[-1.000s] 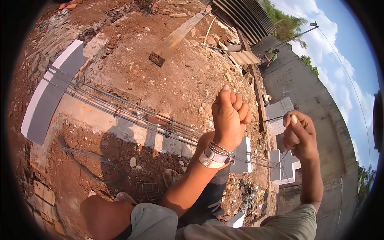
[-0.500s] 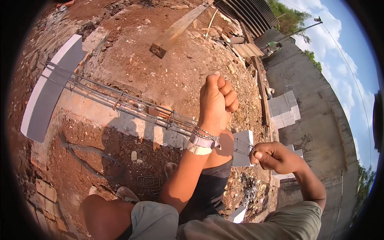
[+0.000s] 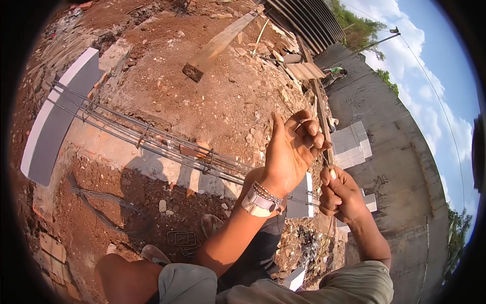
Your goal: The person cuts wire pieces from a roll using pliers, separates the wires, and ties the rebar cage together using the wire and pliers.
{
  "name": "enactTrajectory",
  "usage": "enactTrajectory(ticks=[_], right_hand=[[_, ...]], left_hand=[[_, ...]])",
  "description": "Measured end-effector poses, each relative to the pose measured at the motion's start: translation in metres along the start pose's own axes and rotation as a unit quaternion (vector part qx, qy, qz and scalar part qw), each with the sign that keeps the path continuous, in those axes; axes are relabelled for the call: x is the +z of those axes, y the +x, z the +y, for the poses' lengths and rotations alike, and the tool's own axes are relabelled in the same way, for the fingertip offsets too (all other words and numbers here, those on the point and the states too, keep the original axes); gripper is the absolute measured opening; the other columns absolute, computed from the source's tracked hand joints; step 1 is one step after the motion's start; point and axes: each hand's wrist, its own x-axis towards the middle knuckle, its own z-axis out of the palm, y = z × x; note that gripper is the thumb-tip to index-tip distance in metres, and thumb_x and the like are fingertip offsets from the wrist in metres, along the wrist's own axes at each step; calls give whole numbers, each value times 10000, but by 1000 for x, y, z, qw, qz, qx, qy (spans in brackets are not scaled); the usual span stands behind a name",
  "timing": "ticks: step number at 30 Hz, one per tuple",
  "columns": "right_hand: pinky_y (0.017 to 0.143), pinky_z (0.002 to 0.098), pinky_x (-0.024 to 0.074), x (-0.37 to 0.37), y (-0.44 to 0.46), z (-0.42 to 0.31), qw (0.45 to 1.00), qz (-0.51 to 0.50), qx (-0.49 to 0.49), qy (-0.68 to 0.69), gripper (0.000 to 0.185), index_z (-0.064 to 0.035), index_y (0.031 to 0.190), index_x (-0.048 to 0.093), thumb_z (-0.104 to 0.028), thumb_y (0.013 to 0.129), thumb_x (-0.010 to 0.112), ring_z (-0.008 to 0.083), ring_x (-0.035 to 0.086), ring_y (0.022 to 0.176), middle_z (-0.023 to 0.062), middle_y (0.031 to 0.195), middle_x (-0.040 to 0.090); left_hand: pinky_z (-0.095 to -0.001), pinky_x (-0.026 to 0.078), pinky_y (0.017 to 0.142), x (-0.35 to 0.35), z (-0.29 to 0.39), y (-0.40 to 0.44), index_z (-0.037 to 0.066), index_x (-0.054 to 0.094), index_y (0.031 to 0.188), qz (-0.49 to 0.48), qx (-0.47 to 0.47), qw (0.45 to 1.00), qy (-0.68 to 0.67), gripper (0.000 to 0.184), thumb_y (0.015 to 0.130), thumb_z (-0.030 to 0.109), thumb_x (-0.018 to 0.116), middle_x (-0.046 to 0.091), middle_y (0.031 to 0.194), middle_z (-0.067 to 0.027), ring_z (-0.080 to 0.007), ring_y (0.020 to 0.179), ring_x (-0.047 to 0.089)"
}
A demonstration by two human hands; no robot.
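"What's the ground (image 3: 217, 101) like?"

"Reddish dirt, uneven, scattered with small stones."

"Anything lying on it at the near left?"

"Tan bricks (image 3: 53, 247), packed close together. Farther off and to their right, a bundle of dark wire (image 3: 91, 193). Right of that, some thin metal squares (image 3: 181, 243)."

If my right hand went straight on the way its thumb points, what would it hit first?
Most likely the curled fingers of your left hand, just above the right hand in this view, though depth is hard to judge.
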Motion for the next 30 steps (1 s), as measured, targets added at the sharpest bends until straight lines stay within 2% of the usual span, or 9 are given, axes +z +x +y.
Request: enactTrajectory(ticks=[7,15,18,20,22,24,26,27,30], right_hand=[[431,221,263,-7,13,28,995,47,-35,-79,255,-65,1038,540,-315,1028,486,42,302,465,-45,591,372],[549,327,432,5,-17,34,859,-15,-106,-501,278,-23,1059,661,-254,1008,516,140,480,505,77,570,476],[435,222,185,-27,-25,-2,967,43,-165,-189,376,46,972,637,-300,1021,499,22,285,448,-72,548,393],[427,209,197,-42,-1,-19,972,153,-117,-134,316,16,1068,594,-278,1032,486,9,255,471,-88,565,314],[428,267,332,-39,29,-6,894,227,-127,-365,234,-6,1050,614,-216,1015,516,112,433,447,-10,547,455],[537,364,472,-40,31,30,735,76,-228,-634,178,-17,1032,639,-165,985,552,297,627,593,144,672,634],[666,443,514,-1,7,17,753,-165,-138,-622,159,-19,1018,663,-136,966,569,414,656,778,252,861,666],[600,396,500,5,3,6,805,-267,-197,-492,177,-10,1006,661,-158,973,571,315,670,675,209,810,684],[489,296,390,-22,-2,-41,937,-69,-210,-273,254,2,978,663,-228,992,557,122,501,526,65,637,584]], left_hand=[[-289,173,494,8,-5,1,187,259,694,144,60,982,108,435,1047,430,333,175,604,51,-106,527,147],[-280,137,430,10,36,11,181,264,685,241,168,919,263,450,1035,446,365,161,587,53,-92,468,113],[-277,134,426,12,30,9,181,275,685,224,154,933,235,450,1032,451,366,164,580,54,-90,464,113],[-278,131,424,22,18,4,180,279,686,212,147,941,220,448,1031,453,363,166,574,55,-89,457,112],[-279,128,420,34,2,-2,179,279,687,204,151,944,213,446,1030,453,358,166,567,55,-88,449,109],[-281,123,420,30,4,-1,180,270,682,189,168,939,232,445,1029,445,354,166,560,56,-89,440,102],[-281,122,422,25,19,3,179,268,678,201,180,932,243,446,1030,439,354,167,560,57,-90,439,97],[-277,121,424,21,23,4,183,263,669,197,169,934,246,446,1025,433,362,162,561,58,-90,445,104],[-275,121,423,21,21,4,189,258,666,216,157,936,230,444,1017,434,377,158,566,56,-89,455,112]])
